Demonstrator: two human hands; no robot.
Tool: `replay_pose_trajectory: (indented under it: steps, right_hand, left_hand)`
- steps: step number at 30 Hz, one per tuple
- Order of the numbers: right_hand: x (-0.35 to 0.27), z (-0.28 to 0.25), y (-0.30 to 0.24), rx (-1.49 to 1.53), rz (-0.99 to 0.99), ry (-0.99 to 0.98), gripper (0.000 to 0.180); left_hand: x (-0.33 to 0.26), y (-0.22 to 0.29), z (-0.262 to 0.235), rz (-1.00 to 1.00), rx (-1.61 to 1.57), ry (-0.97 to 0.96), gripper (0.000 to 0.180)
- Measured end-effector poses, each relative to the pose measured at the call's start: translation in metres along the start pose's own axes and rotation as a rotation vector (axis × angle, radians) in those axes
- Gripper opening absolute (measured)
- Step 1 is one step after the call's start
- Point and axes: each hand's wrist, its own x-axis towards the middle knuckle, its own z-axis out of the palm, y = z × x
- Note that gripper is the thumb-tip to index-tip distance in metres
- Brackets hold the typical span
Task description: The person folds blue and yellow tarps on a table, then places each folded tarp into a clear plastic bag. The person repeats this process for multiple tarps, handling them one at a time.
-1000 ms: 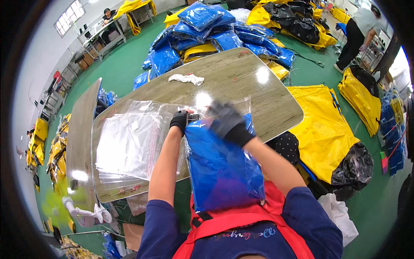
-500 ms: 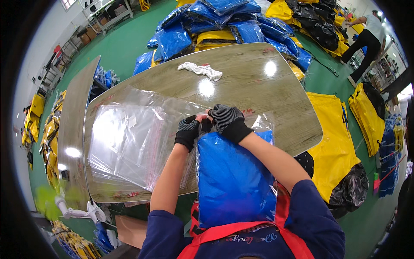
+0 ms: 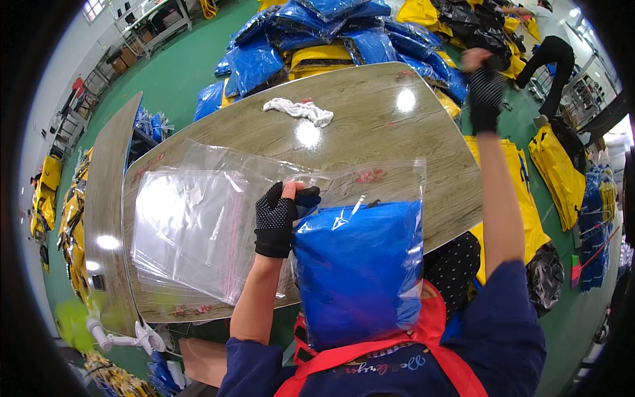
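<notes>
A folded blue item fills a clear plastic bag [image 3: 360,264], which lies at the table's near edge and reaches over it toward me. Its transparent top flap, with a sealing strip, spreads flat over the table. My left hand [image 3: 276,221], in a black dotted half-finger glove, pinches the bag's upper left corner; a small dark piece shows beside the fingertips. Raised far to the right, beyond the table's edge, my right hand [image 3: 485,92] is smeared by motion, so its fingers cannot be made out. A stack of flat clear bags [image 3: 185,231] lies left of my left hand.
A crumpled white cloth [image 3: 299,111] lies on the table [image 3: 370,126] toward its far side. Behind it rises a heap of blue packages [image 3: 258,63]. Yellow folded pieces [image 3: 559,175] lie on the right. Another person [image 3: 555,63] bends over at the far right.
My right hand has let go of the bag's top and swung up and to the right. The bag's flap now lies spread out. The other person has bent down further.
</notes>
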Motion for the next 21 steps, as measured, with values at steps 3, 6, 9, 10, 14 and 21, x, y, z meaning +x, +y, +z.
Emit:
replay_pose_trajectory:
  steps: [3,6,9,10,14,21]
  right_hand:
    - [-0.068,0.008,-0.089,0.188,-0.423,-0.080,0.020]
    - [-0.091,0.012,-0.148,0.076,-0.609,-0.192,0.016]
    - [-0.083,0.027,-0.153,0.002,-0.656,-0.210,0.013]
    - [-0.082,0.028,-0.155,0.032,-0.679,-0.197,0.013]
    - [-0.077,0.030,-0.161,0.028,-0.747,-0.222,0.014]
    - [0.014,0.023,-0.041,-0.347,-0.256,-0.131,0.020]
  left_hand:
    - [-0.012,0.020,0.024,0.055,0.044,0.075,0.033]
    - [-0.015,0.021,0.034,0.194,0.230,0.043,0.031]
    - [-0.028,0.029,0.040,0.186,0.295,0.075,0.029]
    - [-0.031,0.031,0.039,0.176,0.295,0.067,0.029]
    - [-0.034,0.031,0.034,0.230,0.353,0.046,0.028]
    - [-0.040,0.028,0.025,0.205,0.213,0.086,0.034]
